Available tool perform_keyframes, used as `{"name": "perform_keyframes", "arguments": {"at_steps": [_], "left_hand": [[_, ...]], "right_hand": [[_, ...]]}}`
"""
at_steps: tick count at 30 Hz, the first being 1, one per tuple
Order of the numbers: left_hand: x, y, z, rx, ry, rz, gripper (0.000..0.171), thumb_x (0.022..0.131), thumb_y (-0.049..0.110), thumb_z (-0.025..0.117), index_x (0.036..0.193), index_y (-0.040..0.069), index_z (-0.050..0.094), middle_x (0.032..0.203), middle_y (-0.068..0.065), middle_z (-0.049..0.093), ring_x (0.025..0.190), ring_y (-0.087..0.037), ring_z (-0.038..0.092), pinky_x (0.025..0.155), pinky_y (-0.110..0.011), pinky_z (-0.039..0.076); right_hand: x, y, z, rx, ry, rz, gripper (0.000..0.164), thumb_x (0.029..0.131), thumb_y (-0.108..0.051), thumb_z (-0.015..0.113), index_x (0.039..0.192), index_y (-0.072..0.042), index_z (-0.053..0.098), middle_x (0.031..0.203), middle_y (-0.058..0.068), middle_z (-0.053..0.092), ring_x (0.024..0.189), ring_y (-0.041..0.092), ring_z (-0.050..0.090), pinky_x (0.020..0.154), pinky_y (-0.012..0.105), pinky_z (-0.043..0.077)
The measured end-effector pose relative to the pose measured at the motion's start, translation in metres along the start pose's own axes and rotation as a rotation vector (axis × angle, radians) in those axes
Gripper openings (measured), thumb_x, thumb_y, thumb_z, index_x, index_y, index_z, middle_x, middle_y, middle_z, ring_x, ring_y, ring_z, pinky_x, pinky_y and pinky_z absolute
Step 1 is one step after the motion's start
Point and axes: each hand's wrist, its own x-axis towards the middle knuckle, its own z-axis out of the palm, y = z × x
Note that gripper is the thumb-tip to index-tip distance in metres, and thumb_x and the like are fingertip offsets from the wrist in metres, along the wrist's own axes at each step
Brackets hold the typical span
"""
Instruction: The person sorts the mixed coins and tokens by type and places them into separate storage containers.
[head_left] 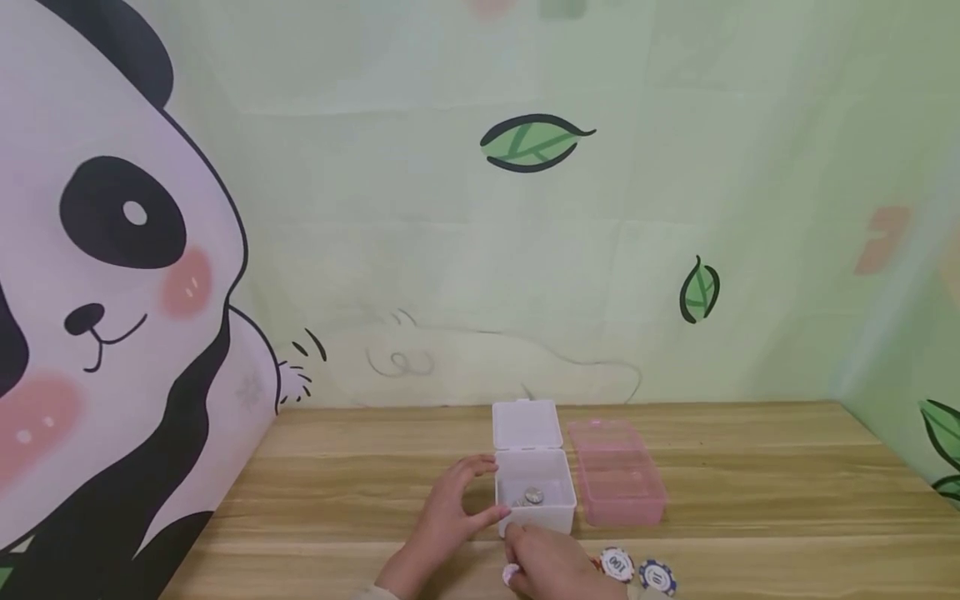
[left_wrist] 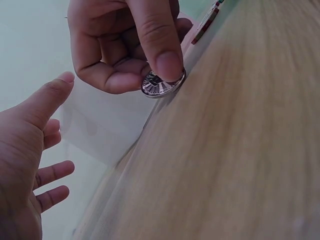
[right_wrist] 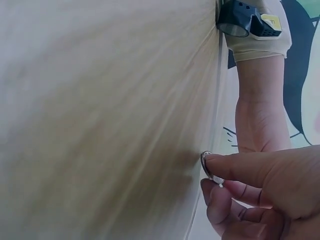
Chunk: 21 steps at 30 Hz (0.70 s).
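Observation:
A white lidded box (head_left: 551,522) stands on the table with its lid (head_left: 527,424) raised. Inside lie a silver coin (head_left: 533,496) and something small and shiny beside it. My left hand (head_left: 448,504) is at the box's left side, fingers and thumb spread and loosely extended. Close to the box's front, my right hand (head_left: 553,562) pinches a round silver coin (left_wrist: 159,86) between thumb and finger, just above the wood. The same coin (right_wrist: 204,162) shows edge-on in the right wrist view. A small pale thing (head_left: 511,574) by the right hand is too unclear to name.
A pink translucent box (head_left: 624,479) stands right of the white one. Poker chips lie near the front: a white one marked 100 (head_left: 617,565) and a blue one marked 10 (head_left: 657,576), with a red edge beside them. A panda-printed cloth (head_left: 420,208) hangs behind the table.

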Motion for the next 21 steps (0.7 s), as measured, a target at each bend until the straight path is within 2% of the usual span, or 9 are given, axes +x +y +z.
{"name": "perform_keyframes", "arguments": {"at_steps": [9, 17, 21], "left_hand": [[-0.001, 0.000, 0.001, 0.017, -0.019, -0.026, 0.050, 0.077, 0.030, 0.079, 0.119, 0.010, 0.062, 0.131, -0.003, 0.060, 0.126, -0.026, 0.054, 0.106, -0.049, 0.043], [-0.002, 0.002, 0.001, 0.014, -0.025, -0.040, 0.049, 0.078, 0.025, 0.079, 0.120, 0.010, 0.061, 0.132, -0.004, 0.060, 0.125, -0.027, 0.054, 0.106, -0.050, 0.042], [-0.001, 0.002, 0.000, 0.010, -0.021, -0.032, 0.049, 0.078, 0.028, 0.079, 0.120, 0.011, 0.061, 0.131, -0.004, 0.060, 0.125, -0.026, 0.054, 0.106, -0.050, 0.043]], "right_hand": [[-0.004, 0.002, -0.008, 0.160, -0.011, -0.030, 0.019, 0.082, -0.015, 0.072, 0.079, -0.017, 0.053, 0.063, -0.013, 0.051, 0.056, -0.003, 0.041, 0.052, 0.016, 0.037], [-0.004, 0.004, -0.019, 0.220, 0.036, -0.046, 0.014, 0.081, -0.014, 0.070, 0.080, -0.017, 0.056, 0.067, -0.013, 0.057, 0.059, -0.005, 0.045, 0.054, 0.015, 0.040], [-0.002, 0.005, -0.029, 0.212, 0.050, -0.064, 0.013, 0.082, -0.015, 0.071, 0.080, -0.018, 0.058, 0.070, -0.011, 0.061, 0.062, -0.005, 0.048, 0.056, 0.015, 0.041]]}}
